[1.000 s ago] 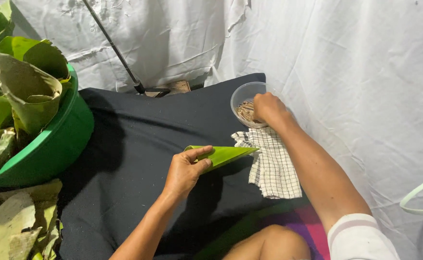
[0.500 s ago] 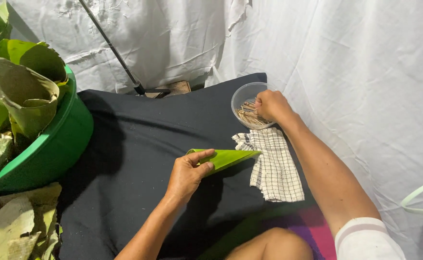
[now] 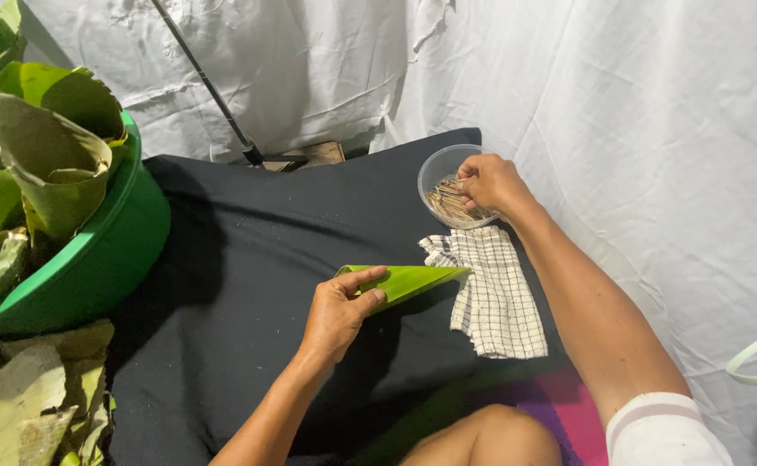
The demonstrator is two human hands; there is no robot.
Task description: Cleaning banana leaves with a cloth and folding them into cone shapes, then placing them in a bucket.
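Observation:
My left hand grips a folded green leaf that points to the right above the black cloth. My right hand reaches into a clear round plastic container holding several thin pale sticks, with its fingers pinched among the sticks. I cannot tell whether a stick is between the fingers. A black-and-white checked cloth lies between the container and my lap.
A green plastic basin full of rolled leaves stands at the left. More loose leaves lie on the floor below it. White sheeting covers the back and right. A thin black rod leans at the back.
My right hand stays in the container and has shifted slightly toward its right rim. My left hand holds the folded leaf in the same place.

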